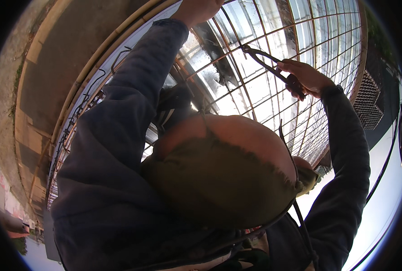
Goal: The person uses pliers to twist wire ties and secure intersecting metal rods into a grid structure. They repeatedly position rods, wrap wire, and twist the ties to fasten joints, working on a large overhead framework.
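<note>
A person bends over a grid of rusty reinforcing bars (273,67) laid above shiny sheeting (309,31). The right hand (305,77) is closed around the handles of a pair of pincers (269,63); the tool's nose reaches away from that grip to a crossing of bars, its jaws nearly shut there. The left hand (196,8), partly cut off by the picture's edge, rests on the grid beyond the pincers' nose; whether it grips anything cannot be told. This looks like tying a bar crossing. A twist of the pincers at that crossing seems called for.
</note>
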`<act>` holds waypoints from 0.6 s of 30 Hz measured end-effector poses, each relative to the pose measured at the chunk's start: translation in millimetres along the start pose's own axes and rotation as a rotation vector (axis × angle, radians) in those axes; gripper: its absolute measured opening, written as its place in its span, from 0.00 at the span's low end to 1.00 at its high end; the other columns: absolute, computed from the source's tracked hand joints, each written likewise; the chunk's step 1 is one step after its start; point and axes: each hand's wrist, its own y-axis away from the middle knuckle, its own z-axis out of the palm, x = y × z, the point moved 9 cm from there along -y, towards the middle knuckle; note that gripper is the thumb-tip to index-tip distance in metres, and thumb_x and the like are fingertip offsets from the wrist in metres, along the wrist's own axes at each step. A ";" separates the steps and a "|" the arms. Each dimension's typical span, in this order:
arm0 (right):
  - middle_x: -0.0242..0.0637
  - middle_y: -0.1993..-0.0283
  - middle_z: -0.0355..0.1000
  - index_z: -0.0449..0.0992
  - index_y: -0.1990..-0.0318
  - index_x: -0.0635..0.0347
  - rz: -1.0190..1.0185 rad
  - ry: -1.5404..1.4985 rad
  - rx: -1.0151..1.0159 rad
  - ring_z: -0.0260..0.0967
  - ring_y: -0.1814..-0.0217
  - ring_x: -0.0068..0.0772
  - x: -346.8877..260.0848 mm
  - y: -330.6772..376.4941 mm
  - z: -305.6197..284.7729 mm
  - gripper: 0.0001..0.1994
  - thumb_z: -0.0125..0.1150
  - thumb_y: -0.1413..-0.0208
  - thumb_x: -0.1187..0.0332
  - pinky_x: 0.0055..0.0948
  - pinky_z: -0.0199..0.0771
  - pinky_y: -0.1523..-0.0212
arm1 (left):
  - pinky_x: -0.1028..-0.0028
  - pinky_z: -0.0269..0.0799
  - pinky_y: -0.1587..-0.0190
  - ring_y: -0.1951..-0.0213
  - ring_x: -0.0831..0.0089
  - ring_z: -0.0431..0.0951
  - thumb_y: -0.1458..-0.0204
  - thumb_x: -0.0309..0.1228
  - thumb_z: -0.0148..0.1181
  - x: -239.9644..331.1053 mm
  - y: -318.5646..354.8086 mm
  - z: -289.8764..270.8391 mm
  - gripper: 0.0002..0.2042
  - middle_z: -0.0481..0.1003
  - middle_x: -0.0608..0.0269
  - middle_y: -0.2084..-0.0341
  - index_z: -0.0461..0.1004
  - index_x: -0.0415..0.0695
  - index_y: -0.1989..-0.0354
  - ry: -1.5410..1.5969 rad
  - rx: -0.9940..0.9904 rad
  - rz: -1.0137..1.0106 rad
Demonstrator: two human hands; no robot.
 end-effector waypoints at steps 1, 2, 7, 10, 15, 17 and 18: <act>0.35 0.75 0.73 0.70 0.43 0.60 -0.017 -0.217 -0.093 0.65 0.84 0.25 -5.3 6.1 6.9 0.19 0.65 0.30 0.57 0.33 0.66 0.81 | 0.45 0.75 0.50 0.60 0.38 0.82 0.28 0.42 0.43 -0.7 -1.6 -1.8 0.26 0.81 0.34 0.67 0.80 0.30 0.65 0.021 0.005 -0.024; 0.34 0.75 0.73 0.69 0.40 0.58 -0.046 0.003 0.026 0.66 0.84 0.25 -5.8 13.5 8.6 0.21 0.68 0.34 0.61 0.33 0.66 0.81 | 0.46 0.75 0.51 0.61 0.38 0.82 0.28 0.41 0.44 3.2 -2.9 -3.1 0.25 0.81 0.33 0.67 0.80 0.30 0.66 0.013 0.007 -0.002; 0.36 0.71 0.75 0.68 0.34 0.57 -0.170 -0.011 0.113 0.68 0.81 0.26 10.6 11.2 20.9 0.29 0.72 0.43 0.72 0.30 0.67 0.80 | 0.42 0.78 0.55 0.59 0.36 0.82 0.27 0.41 0.43 6.1 1.5 -2.5 0.19 0.82 0.42 0.63 0.78 0.43 0.61 -0.248 0.095 0.219; 0.36 0.64 0.76 0.71 0.36 0.63 -0.147 -0.294 0.041 0.73 0.77 0.28 47.7 0.8 29.9 0.23 0.63 0.39 0.68 0.30 0.74 0.77 | 0.41 0.77 0.51 0.55 0.36 0.81 0.27 0.43 0.45 2.8 1.7 1.0 0.19 0.83 0.41 0.59 0.79 0.42 0.59 -0.053 0.095 0.058; 0.34 0.65 0.73 0.74 0.39 0.69 -0.042 -0.151 -0.014 0.75 0.75 0.28 60.4 -6.7 48.3 0.20 0.51 0.33 0.67 0.30 0.78 0.75 | 0.42 0.75 0.45 0.52 0.32 0.79 0.29 0.43 0.47 -5.0 -7.9 3.6 0.18 0.82 0.38 0.55 0.81 0.44 0.55 -0.199 -0.042 -0.033; 0.33 0.65 0.72 0.71 0.34 0.66 -0.121 -0.167 -0.039 0.74 0.75 0.27 61.0 -1.3 51.3 0.22 0.51 0.32 0.68 0.29 0.76 0.74 | 0.43 0.75 0.45 0.50 0.34 0.80 0.27 0.45 0.45 7.4 -3.7 -5.3 0.20 0.82 0.40 0.52 0.81 0.45 0.51 -0.181 0.039 0.032; 0.33 0.65 0.71 0.69 0.31 0.65 -0.157 -0.181 -0.051 0.73 0.74 0.26 65.7 0.7 52.2 0.23 0.50 0.31 0.69 0.29 0.75 0.74 | 0.44 0.75 0.44 0.50 0.34 0.80 0.26 0.46 0.45 16.9 -0.3 -7.4 0.21 0.82 0.41 0.51 0.81 0.44 0.50 -0.154 0.091 0.068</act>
